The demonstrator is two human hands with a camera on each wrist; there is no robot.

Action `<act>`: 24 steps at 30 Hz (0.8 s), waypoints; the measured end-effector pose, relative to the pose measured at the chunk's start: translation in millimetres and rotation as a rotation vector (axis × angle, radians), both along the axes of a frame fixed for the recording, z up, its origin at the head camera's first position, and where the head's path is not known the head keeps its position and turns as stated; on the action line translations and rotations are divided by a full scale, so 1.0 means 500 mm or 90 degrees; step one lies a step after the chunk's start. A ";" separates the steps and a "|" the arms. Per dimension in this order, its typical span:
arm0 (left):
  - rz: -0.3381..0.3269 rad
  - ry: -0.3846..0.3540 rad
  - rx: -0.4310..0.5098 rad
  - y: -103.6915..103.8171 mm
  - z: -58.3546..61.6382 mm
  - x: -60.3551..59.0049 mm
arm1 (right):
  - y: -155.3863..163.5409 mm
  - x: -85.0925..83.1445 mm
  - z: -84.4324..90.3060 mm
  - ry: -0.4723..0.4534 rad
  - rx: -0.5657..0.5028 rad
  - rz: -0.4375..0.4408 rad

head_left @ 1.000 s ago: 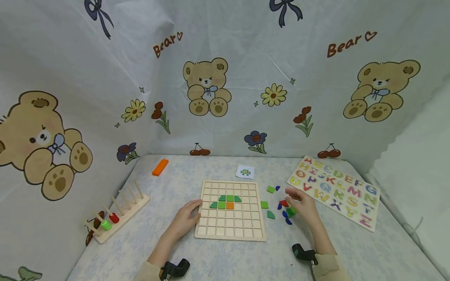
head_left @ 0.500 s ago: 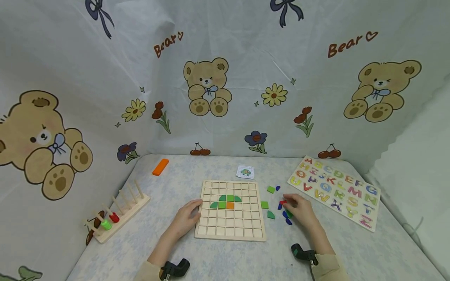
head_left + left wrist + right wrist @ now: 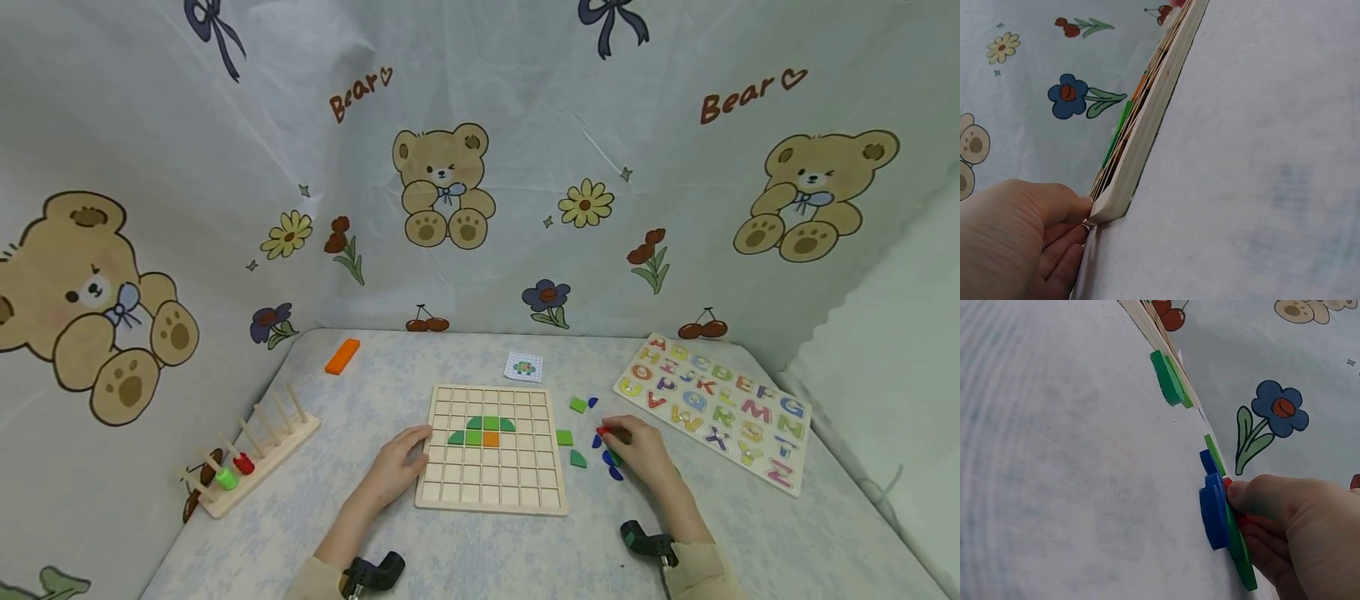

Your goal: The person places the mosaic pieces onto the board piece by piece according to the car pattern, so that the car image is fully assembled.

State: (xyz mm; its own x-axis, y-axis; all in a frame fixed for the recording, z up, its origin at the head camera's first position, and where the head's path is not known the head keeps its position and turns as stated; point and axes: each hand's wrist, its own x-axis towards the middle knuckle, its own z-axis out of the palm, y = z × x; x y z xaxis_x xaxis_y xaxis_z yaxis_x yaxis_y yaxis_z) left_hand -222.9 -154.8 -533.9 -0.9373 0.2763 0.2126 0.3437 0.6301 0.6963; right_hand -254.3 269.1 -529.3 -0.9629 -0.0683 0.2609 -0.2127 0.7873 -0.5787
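Note:
A wooden grid board (image 3: 491,483) lies mid-table, with several green pieces and an orange square (image 3: 491,439) in its cells. My left hand (image 3: 397,465) holds the board's left edge; in the left wrist view the thumb (image 3: 1063,203) lies against the rim, other fingers curled below. To the right of the board, my right hand (image 3: 639,450) pinches a red piece (image 3: 1227,485) between thumb and fingers. Most of that piece is hidden by the fingers. Blue pieces (image 3: 1214,512) and a green piece (image 3: 1241,550) lie right beside the fingertips.
Green squares (image 3: 564,437) and a green quarter-round (image 3: 577,458) lie between board and right hand. A turtle pattern card (image 3: 523,367) is behind the board. An alphabet board (image 3: 720,408) lies right, a peg stand (image 3: 262,467) left, an orange block (image 3: 342,357) at back left.
My right hand has lowered and shifted slightly left onto the red piece, its fingers closing on it and covering part of the green piece. The left hand stays at the board's edge.

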 end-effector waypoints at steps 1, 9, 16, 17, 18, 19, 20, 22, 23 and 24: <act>-0.001 0.002 -0.001 0.000 0.000 0.000 | 0.000 -0.001 0.000 -0.001 0.001 -0.001; 0.004 -0.014 0.004 0.001 0.003 0.001 | 0.003 0.001 0.008 -0.037 -0.050 -0.031; 0.003 -0.011 0.007 0.000 0.000 0.000 | 0.001 0.006 0.010 -0.046 -0.042 -0.018; 0.002 -0.010 0.006 0.000 0.000 0.000 | 0.000 0.006 0.011 -0.045 -0.034 -0.014; 0.001 -0.009 0.006 0.000 -0.001 0.001 | 0.000 0.007 0.011 -0.042 -0.027 -0.011; 0.001 -0.007 0.006 0.000 -0.001 0.001 | 0.000 0.008 0.012 -0.036 -0.018 -0.006; 0.000 -0.006 0.007 0.000 -0.001 0.001 | 0.000 0.008 0.012 -0.033 -0.012 -0.001; -0.001 -0.006 0.007 0.000 -0.001 0.002 | 0.000 0.009 0.013 -0.025 -0.003 0.009; -0.002 -0.005 0.007 0.000 -0.001 0.002 | 0.001 0.009 0.012 -0.022 -0.001 0.013; -0.002 -0.005 0.008 0.000 -0.001 0.002 | 0.002 0.009 0.011 -0.017 0.002 0.017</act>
